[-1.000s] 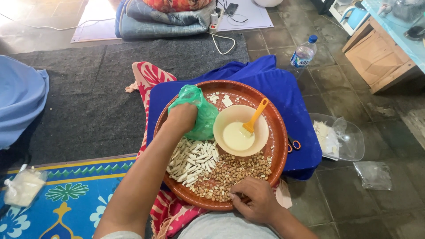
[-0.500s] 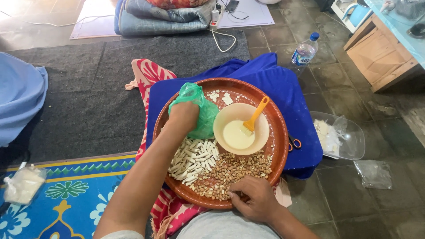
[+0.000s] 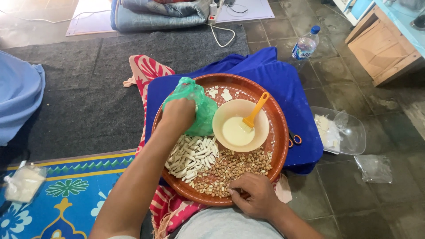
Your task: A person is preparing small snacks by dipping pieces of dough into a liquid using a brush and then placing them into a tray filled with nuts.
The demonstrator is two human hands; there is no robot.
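Observation:
A round brown tray [image 3: 276,116] rests on a blue cloth [image 3: 274,75] in front of me. My left hand [image 3: 178,116] grips a green plastic bag [image 3: 201,104] on the tray's left side. Below it lies a pile of white wrapped pieces [image 3: 192,156]. My right hand [image 3: 253,194] rests on the tray's near rim, fingertips pinching among brown peanuts [image 3: 230,170]. A cream bowl [image 3: 241,125] of pale paste holds an orange brush [image 3: 255,111].
Orange-handled scissors [image 3: 294,140] lie by the tray's right rim. A clear container [image 3: 340,130] with white pieces and a plastic bag [image 3: 374,168] sit on the tiled floor right. A water bottle [image 3: 305,43] stands behind. A grey mat [image 3: 88,79] spreads left.
Both hands stay in place. The view has shifted only slightly.

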